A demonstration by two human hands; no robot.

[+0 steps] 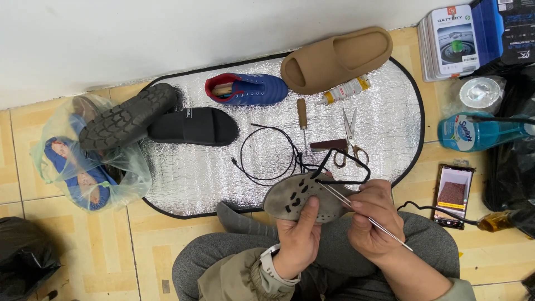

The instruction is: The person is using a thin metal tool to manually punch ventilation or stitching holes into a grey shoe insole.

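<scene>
Taking the silver foil mat as landmark and going left to right: off its left end sits a clear plastic bag of shoes, with a black treaded sole leaning onto the mat. On the mat lie a black slide, a blue shoe, a tan slide, a glue bottle, an awl and scissors.

At the mat's near edge, the left hand clasps a grey perforated shoe piece, thumb pressed on its face. The right hand pinches a thin metal needle, its tip at a hole where black cord loops.

As I judge it, the needle could slip and prick the left thumb just beside its line, and the loose cord could snag on the scissors lying near it.
</scene>
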